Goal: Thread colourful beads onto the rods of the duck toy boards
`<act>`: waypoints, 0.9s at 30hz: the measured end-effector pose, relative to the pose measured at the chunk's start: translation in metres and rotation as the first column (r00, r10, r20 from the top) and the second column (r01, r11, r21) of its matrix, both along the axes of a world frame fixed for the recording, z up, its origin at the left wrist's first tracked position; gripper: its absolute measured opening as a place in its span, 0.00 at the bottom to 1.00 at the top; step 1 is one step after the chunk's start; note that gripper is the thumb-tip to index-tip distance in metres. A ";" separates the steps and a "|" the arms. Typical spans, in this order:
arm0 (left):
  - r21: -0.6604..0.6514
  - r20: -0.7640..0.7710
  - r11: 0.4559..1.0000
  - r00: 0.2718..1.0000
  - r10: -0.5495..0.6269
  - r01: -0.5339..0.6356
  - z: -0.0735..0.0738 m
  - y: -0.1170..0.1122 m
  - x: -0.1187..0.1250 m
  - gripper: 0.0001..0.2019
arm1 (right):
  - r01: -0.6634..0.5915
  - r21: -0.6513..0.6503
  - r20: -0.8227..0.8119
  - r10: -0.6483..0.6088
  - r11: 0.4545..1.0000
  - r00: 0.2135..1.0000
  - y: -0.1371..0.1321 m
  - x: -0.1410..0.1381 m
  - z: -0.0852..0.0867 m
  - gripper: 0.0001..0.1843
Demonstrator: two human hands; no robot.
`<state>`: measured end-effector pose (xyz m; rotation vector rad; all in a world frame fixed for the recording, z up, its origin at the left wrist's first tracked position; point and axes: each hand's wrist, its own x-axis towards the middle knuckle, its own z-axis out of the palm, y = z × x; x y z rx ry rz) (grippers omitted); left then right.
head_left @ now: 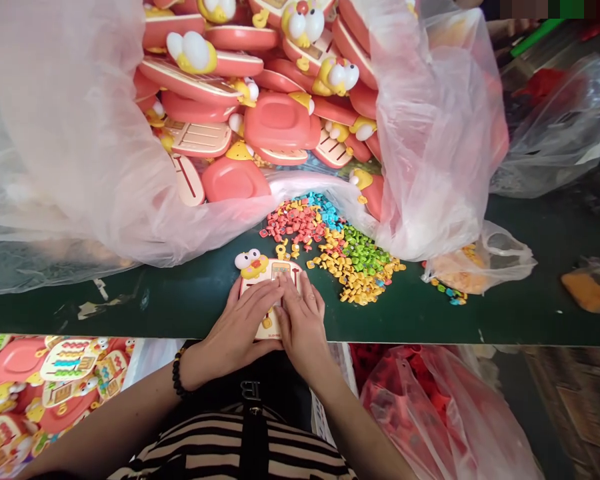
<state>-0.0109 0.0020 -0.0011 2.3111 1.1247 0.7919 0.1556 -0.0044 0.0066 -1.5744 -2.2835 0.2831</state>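
Both my left hand and my right hand lie over a cream-and-pink toy board with a yellow duck head and white eyes, pressing it against the dark green table. My fingers hide most of its face. Just beyond it sits a loose pile of small red, yellow, green and blue plastic pieces. Several yellow pieces lie closest to my right hand. Behind the pile, a large clear plastic bag holds many pink duck-topped boards.
A heap of finished toy boards lies below the table at left. A red plastic bag sits below at right. On the table at right are a small clear bag of pieces and an orange-filled bag.
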 end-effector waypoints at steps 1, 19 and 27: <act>0.024 0.028 1.000 0.999 0.016 -0.017 -0.001 0.000 0.000 0.40 | -0.011 -0.011 -0.008 0.011 1.000 1.000 0.003 -0.001 0.000 0.29; 0.004 -0.051 0.995 0.993 0.102 -0.102 0.001 -0.003 -0.003 0.45 | 0.026 0.231 -0.346 0.058 0.973 0.937 0.041 0.031 0.023 0.20; 0.099 -0.194 0.983 0.966 0.169 -0.152 0.019 -0.004 0.008 0.30 | 0.212 0.145 -0.103 -0.199 0.966 0.975 0.157 0.094 0.029 0.14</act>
